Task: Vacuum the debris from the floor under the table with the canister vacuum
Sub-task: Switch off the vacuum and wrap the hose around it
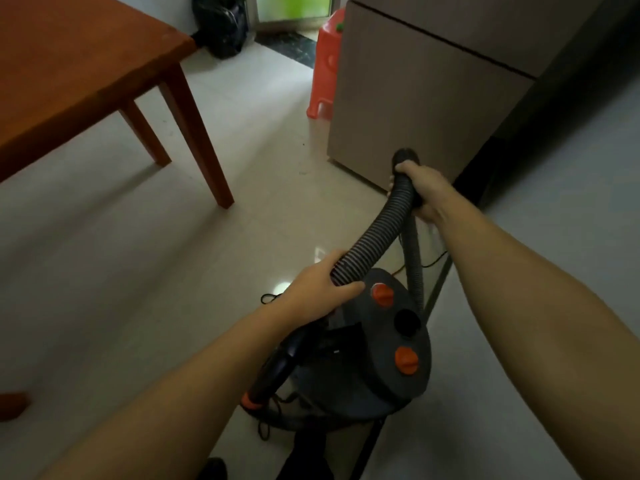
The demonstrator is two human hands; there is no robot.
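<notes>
A dark canister vacuum with orange knobs stands on the pale tile floor just in front of me. Its ribbed black hose arcs up from the lid. My left hand grips the hose low down, near the lid. My right hand holds the hose higher up, near its open black end. A brown wooden table stands at the upper left, its near leg on the tiles. A few small dark specks lie on the floor right of that leg.
A tall beige cabinet stands at the right. An orange plastic stool sits behind it. A black bag rests by the far wall beside a glass door. A thin cord lies near the vacuum.
</notes>
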